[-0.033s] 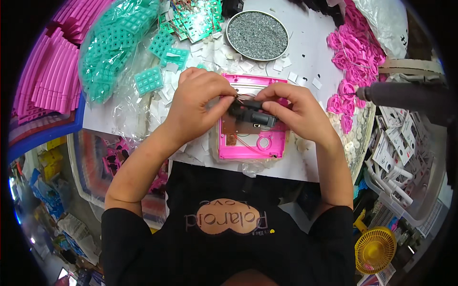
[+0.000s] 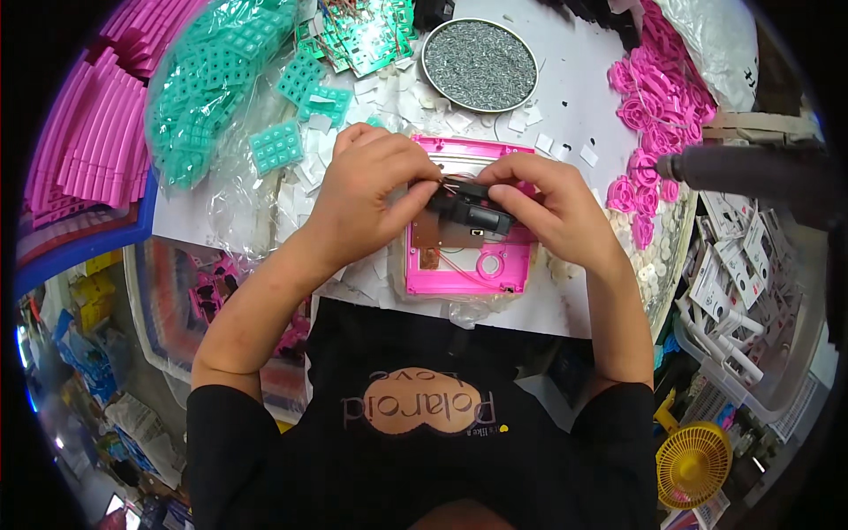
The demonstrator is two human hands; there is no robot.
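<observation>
Above a pink plastic housing (image 2: 468,283), a black plastic part (image 2: 481,215) is gripped at its right end by my right hand (image 2: 556,199), thumb and fingers closed on it. At its left end, my left hand (image 2: 371,185) pinches what look like thin wires; the fingertips partly hide them. Inside the housing lie a brown circuit board (image 2: 426,237), a round pink ring (image 2: 489,263) and a thin red wire (image 2: 459,268). Silvery strips cross its far end, partly behind my fingers.
A round tray of small screws (image 2: 479,66) stands beyond the housing, beside green circuit boards (image 2: 367,40). Teal keypads (image 2: 276,146) and paper scraps lie left. At right are pink looped parts (image 2: 640,115), a dark power screwdriver (image 2: 733,170) and a bin of white parts (image 2: 738,291).
The black plastic part has tilted slightly between my hands. Both hands keep nearly the same place and grip.
</observation>
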